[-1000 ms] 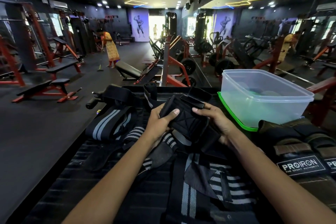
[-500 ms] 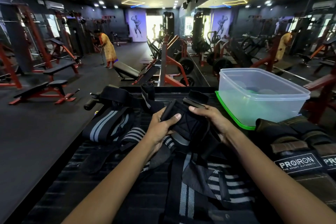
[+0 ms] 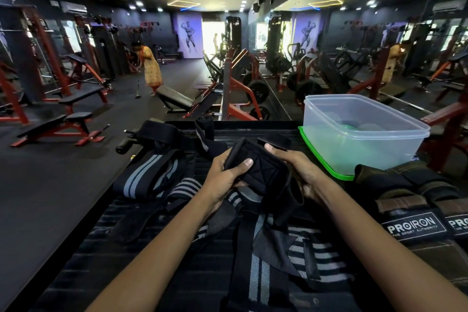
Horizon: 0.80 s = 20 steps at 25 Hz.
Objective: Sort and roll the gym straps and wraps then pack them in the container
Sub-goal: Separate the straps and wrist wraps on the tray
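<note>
- two hands work one item: a black padded strap (image 3: 258, 167) held above the middle of the bench top (image 3: 83, 248), over the loose pile.
- left side of the bench top: striped wraps (image 3: 147, 175) lie unrolled, apart from the hands.
- left hand (image 3: 225, 180): thumb curled over the pad's near left edge, pinching it.
- right hand (image 3: 301, 172): fingers curled round the pad's right edge, gripping it.
- handling estimate: soft, light, quilted fabric; likely springs open unless rolled tight. hold at both side edges, tail tucked.
- right far corner: clear container (image 3: 359, 134) open, standing on a green lid (image 3: 321, 159).
- right edge: weighted cuffs (image 3: 415, 225) partly cut off.
- hidden: the strap's tail under the hands; container contents indistinct.
</note>
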Motion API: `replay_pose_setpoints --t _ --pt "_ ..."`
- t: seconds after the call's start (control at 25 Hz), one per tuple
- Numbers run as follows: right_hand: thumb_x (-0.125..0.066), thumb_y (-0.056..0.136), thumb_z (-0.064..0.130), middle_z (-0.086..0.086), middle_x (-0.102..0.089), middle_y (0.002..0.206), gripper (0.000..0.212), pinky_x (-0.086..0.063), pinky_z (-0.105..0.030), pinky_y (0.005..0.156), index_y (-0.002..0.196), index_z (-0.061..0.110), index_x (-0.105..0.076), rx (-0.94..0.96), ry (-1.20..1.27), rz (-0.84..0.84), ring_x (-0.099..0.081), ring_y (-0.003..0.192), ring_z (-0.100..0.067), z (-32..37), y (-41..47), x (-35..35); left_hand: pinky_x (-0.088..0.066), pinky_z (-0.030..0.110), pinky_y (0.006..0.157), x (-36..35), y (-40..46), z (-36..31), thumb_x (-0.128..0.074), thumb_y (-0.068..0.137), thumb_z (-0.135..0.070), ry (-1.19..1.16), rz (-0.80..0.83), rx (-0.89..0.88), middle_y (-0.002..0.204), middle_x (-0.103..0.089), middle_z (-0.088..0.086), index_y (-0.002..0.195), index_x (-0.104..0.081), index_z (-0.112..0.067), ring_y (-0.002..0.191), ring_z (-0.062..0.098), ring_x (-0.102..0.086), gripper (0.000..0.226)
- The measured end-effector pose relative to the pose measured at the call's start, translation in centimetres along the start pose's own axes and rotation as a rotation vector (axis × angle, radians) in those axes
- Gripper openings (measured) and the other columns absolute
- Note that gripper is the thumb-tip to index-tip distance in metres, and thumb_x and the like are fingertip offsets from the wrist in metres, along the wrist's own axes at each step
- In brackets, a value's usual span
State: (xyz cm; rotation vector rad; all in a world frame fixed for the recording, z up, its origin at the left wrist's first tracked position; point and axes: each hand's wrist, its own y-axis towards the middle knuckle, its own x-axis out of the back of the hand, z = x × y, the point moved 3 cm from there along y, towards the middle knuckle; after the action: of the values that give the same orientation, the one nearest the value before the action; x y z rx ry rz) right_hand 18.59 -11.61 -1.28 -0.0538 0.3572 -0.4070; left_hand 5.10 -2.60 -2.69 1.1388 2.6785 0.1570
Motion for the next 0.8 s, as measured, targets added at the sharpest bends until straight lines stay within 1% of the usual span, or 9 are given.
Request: replay_pose_setpoints --t 0.08,0.2,0.28,0.36,0.48,0.56,0.64,0.72,0.8 --pt "-0.072 0.076 0.023 -0.023 -0.068 0.114 0.05 -0.057 -0.037 0.086 0.118 -0.004 -0.065 -0.038 0.017 0.044 -0.069 0.097 -0.03 0.1 -0.1 -0.2 -0.056 0.027 0.065 0.1 -0.2 -0.3 -0.059 0.091 -0.003 0.017 0.006 -0.015 0.095 -0.072 0.006 0.105 -0.066 -0.011 0.089 0.019 -0.07 0.017" --pt "-0.071 0.074 0.013 -0.02 -0.07 0.104 0.046 -0.059 -0.033 0.081 0.115 -0.006 -0.065 -0.022 0.082 0.073 -0.071 0.085 -0.025 0.4 0.0 0.0 -0.056 0.035 0.078 0.4 -0.1 -0.9 -0.061 0.09 -0.003 0.065 0.019 -0.085 0.096 -0.072 0.012 0.101 -0.068 -0.004 0.092 0.027 -0.069 0.013" --pt "-0.069 0.076 0.012 -0.017 -0.071 0.104 0.044 -0.058 -0.033 0.084 0.116 -0.005 -0.064 -0.007 0.098 0.107 -0.071 0.087 -0.023 0.6 -0.1 0.0 -0.056 0.038 0.084 0.5 -0.2 -1.5 -0.065 0.089 -0.011 0.088 0.012 -0.118 0.099 -0.072 0.015 0.101 -0.069 -0.001 0.095 0.029 -0.069 0.016" --pt "-0.069 0.078 0.013 -0.017 -0.07 0.109 0.045 -0.057 -0.036 0.088 0.119 -0.005 -0.063 -0.003 0.098 0.15 -0.07 0.093 -0.025 0.5 -0.2 -0.3 -0.056 0.039 0.085 0.7 -0.1 -1.9 -0.069 0.086 -0.021 0.178 -0.031 -0.139 0.096 -0.074 0.01 0.096 -0.072 -0.007 0.094 0.025 -0.07 0.018" --pt "-0.067 0.076 0.002 -0.018 -0.071 0.105 0.04 -0.059 -0.033 0.078 0.115 -0.006 -0.063 0.025 0.105 0.161 -0.071 0.089 -0.024 0.2 -0.2 -0.8 -0.055 0.044 0.088 1.3 0.3 -1.5 -0.074 0.081 -0.03 0.292 -0.078 -0.09 0.091 -0.075 0.004 0.09 -0.074 -0.014 0.09 0.021 -0.071 0.018" --pt "-0.065 0.073 -0.007 -0.02 -0.07 0.101 0.039 -0.059 -0.03 0.073 0.112 -0.003 -0.063 0.05 0.126 0.126 -0.071 0.083 -0.024 0.3 -0.1 -0.9 -0.055 0.045 0.09 1.5 0.5 -1.1 -0.077 0.079 -0.032 0.324 -0.074 -0.038 0.091 -0.075 0.003 0.089 -0.074 -0.016 0.091 0.021 -0.071 0.018" --pt "-0.061 0.075 -0.016 -0.018 -0.069 0.092 0.041 -0.058 -0.027 0.065 0.113 0.0 -0.059 0.056 0.123 0.044 -0.071 0.073 -0.02 0.3 0.1 -0.8 -0.055 0.043 0.089 1.4 0.5 -0.8 -0.078 0.079 -0.031 0.342 -0.08 -0.013 0.091 -0.075 0.002 0.088 -0.074 -0.019 0.091 0.02 -0.071 0.016" --pt "-0.059 0.077 -0.02 -0.014 -0.068 0.087 0.046 -0.057 -0.024 0.059 0.118 0.0 -0.056 0.061 0.024 -0.019 -0.07 0.066 -0.016 0.1 0.2 -0.8 -0.056 0.039 0.086 1.1 0.5 -0.6 -0.077 0.079 -0.028 0.351 -0.1 0.01 0.09 -0.075 0.001 0.086 -0.073 -0.02 0.089 0.019 -0.071 0.011" --pt "-0.063 0.075 -0.019 -0.011 -0.067 0.089 0.052 -0.055 -0.022 0.056 0.122 0.001 -0.057 0.086 -0.094 -0.066 -0.07 0.064 -0.013 -0.3 0.3 -0.8 -0.056 0.032 0.079 1.1 0.6 -0.7 -0.076 0.081 -0.019 0.311 -0.123 0.043 0.087 -0.074 0.001 0.084 -0.072 -0.02 0.086 0.018 -0.071 0.006"
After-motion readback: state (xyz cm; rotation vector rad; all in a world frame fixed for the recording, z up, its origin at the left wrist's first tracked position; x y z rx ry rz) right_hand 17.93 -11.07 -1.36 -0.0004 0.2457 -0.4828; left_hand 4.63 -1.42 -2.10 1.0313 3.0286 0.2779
